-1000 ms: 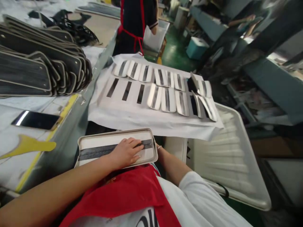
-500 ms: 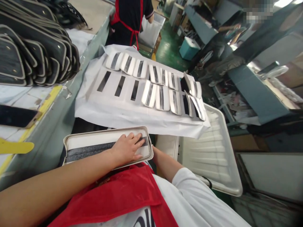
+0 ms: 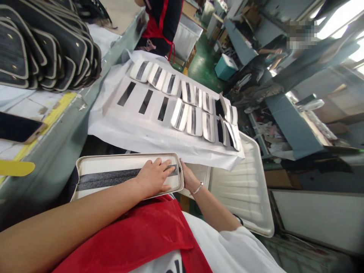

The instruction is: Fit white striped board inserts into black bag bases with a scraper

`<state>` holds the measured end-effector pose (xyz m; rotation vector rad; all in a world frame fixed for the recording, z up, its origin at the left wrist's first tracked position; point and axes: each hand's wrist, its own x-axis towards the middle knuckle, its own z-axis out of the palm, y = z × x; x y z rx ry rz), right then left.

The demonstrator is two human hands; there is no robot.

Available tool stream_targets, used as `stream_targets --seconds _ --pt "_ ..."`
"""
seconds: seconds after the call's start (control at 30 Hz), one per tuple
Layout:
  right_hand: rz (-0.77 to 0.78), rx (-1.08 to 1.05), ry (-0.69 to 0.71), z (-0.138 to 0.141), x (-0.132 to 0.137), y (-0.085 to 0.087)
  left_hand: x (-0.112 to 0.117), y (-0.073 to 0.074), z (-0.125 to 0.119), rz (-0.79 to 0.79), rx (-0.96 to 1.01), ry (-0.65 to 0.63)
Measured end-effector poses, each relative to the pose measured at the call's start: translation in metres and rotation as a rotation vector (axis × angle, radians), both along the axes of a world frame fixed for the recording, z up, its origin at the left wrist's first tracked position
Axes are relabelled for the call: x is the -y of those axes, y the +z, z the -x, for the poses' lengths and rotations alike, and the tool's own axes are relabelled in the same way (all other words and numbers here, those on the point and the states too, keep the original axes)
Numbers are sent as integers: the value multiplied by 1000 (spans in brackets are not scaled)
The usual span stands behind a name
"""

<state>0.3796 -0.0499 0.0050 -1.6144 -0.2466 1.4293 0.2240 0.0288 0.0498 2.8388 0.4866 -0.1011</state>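
Note:
A long white panel (image 3: 113,162) with rounded corners, a raised rim and a dark grey lengthwise stripe lies in front of my body. My left hand (image 3: 155,176) rests flat on its right end, fingers spread over the stripe. At the panel's right end, my right hand (image 3: 188,175) grips the edge from the side; most of its fingers are hidden behind the rim. Beyond the panel, several smaller white striped pieces (image 3: 194,120) lie in two rows on a white sheet (image 3: 127,125), some tilted up on their sides.
Dark panels (image 3: 65,49) are stacked on the left table, near a phone (image 3: 19,128) and a yellow strip (image 3: 15,168). A large white plastic bin (image 3: 241,185) stands at right. A co-worker in a red apron (image 3: 162,22) stands beyond the sheet.
My right hand has come into view at the panel's right edge, where before mainly the forearm showed. My left hand stays on the panel. The view has shifted slightly.

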Motion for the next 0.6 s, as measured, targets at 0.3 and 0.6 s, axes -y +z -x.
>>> stream_targets --seconds 0.3,0.6 --pt "-22 920 648 -21 20 40 -4 -1 -1 48 19 31" --pt "136 1250 729 -8 10 60 -4 -4 2 25 35 44"
